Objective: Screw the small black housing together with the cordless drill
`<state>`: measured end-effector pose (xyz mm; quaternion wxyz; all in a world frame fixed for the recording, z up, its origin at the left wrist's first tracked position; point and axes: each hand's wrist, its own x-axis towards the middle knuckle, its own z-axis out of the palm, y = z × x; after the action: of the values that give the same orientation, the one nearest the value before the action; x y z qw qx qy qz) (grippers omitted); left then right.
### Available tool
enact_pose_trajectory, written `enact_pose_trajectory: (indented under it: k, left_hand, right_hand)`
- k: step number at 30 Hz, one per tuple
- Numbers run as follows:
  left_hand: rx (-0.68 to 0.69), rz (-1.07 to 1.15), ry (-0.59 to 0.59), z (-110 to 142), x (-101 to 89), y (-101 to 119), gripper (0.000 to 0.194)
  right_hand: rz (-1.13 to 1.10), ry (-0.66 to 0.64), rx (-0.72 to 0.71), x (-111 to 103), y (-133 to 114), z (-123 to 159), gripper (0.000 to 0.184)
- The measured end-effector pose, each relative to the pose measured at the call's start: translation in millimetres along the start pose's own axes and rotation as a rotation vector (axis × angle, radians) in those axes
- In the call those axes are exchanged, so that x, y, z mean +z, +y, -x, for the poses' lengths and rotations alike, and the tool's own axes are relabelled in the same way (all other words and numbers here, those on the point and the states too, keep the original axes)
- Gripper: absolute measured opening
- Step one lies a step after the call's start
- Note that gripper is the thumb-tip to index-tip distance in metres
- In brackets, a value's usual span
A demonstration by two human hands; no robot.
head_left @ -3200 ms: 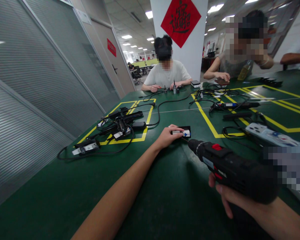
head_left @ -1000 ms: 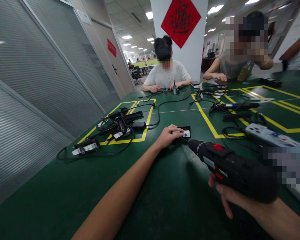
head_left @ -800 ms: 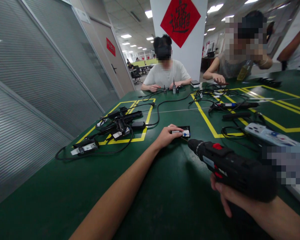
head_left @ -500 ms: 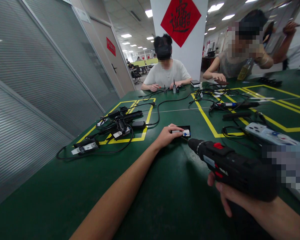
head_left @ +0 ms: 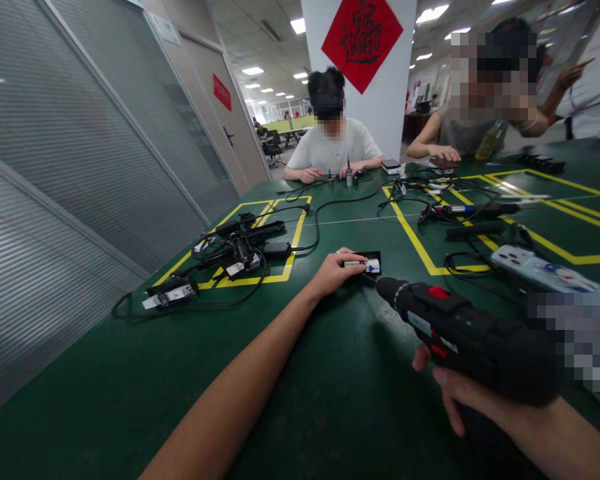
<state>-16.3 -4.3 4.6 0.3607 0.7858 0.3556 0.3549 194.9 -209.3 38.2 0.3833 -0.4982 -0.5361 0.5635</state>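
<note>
My left hand (head_left: 334, 270) reaches far across the green table (head_left: 300, 400) and pinches a small black part with a white and blue label (head_left: 366, 265), holding it down on the surface. My right hand (head_left: 455, 397) grips a black cordless drill with red buttons (head_left: 470, 340). The drill's thin bit points at the near edge of the small part and looks to touch it. My right fingers curl under the drill's body; most of that hand is hidden behind the tool.
A tangle of black adapters and cables (head_left: 230, 257) lies in a yellow-taped square at left. More cables and a power strip (head_left: 535, 270) lie at right. Two people sit across the table at the far edge. A glass partition runs along the left.
My hands and the drill have stayed almost still. A person at the far right has shifted an arm about.
</note>
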Motion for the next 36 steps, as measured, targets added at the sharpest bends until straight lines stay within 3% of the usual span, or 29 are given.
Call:
enact_pose_trajectory:
  k: [6, 13, 18, 23, 27, 32, 36]
  left_hand:
    - [-0.009, -0.01, -0.005, 1.2, -0.1, 3.2, 0.031]
    - [0.023, -0.01, -0.009, 1.4, -0.2, 1.4, 0.032]
    - [0.019, -0.014, -0.011, 1.3, -0.4, 1.7, 0.032]
    - [0.013, -0.014, -0.012, 0.5, -0.2, 0.4, 0.033]
    - [0.029, -0.014, -0.012, -0.3, -0.1, -1.6, 0.033]
    - [0.016, -0.02, -0.016, -1.2, 0.1, -3.4, 0.033]
    - [0.025, -0.012, -0.016, -1.3, -0.3, -3.8, 0.033]
  right_hand:
    - [-0.018, 0.115, 0.024, 5.7, -3.3, 3.0, 0.046]
    - [0.016, 0.094, 0.008, 6.0, -4.0, 4.0, 0.039]
    - [-0.019, 0.07, 0.018, 3.3, -2.6, 2.4, 0.051]
    - [0.046, -0.051, -0.008, -4.5, -5.3, 0.1, 0.011]
    - [0.02, -0.025, 0.039, -4.3, -7.7, -0.1, 0.012]
    - [0.005, 0.037, 0.028, 0.2, -15.4, 3.7, 0.044]
    - [0.008, 0.022, 0.051, -0.1, -20.1, 4.6, 0.048]
